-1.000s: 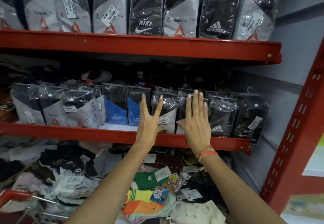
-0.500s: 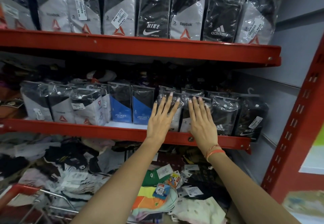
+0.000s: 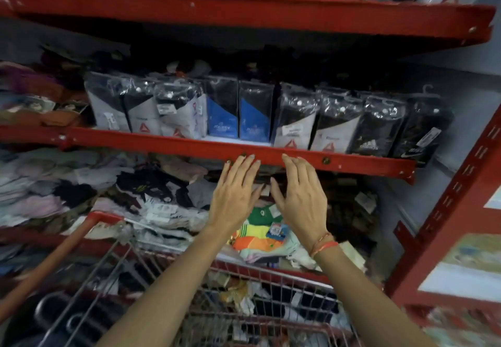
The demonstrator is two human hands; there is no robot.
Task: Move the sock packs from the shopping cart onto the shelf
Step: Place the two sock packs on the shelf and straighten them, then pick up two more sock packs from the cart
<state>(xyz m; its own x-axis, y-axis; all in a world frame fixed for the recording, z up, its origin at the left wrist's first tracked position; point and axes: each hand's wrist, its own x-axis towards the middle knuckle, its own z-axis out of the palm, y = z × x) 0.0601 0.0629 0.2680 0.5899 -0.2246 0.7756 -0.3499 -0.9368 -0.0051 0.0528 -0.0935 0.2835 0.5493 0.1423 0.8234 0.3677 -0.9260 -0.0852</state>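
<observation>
A row of clear-wrapped sock packs (image 3: 294,118) stands upright along the middle red shelf (image 3: 162,140): grey and black ones, two blue ones (image 3: 253,117), black ones at the right. My left hand (image 3: 234,194) and my right hand (image 3: 302,196) hover side by side just below the shelf's front lip, fingers spread, palms facing away, holding nothing. The wire shopping cart (image 3: 265,289) with a red rim is beneath my forearms, and loose socks and packs lie inside it.
An upper red shelf (image 3: 244,13) carries more sock packs. Below the middle shelf lies a jumbled heap of loose socks (image 3: 151,200), including a bright green and orange pair (image 3: 257,235). A red upright post (image 3: 458,197) stands at the right. The cart's red handle (image 3: 54,257) slants at left.
Both hands have come off the packs on the middle shelf and dropped below its front edge. My view has tilted down, so the cart now shows.
</observation>
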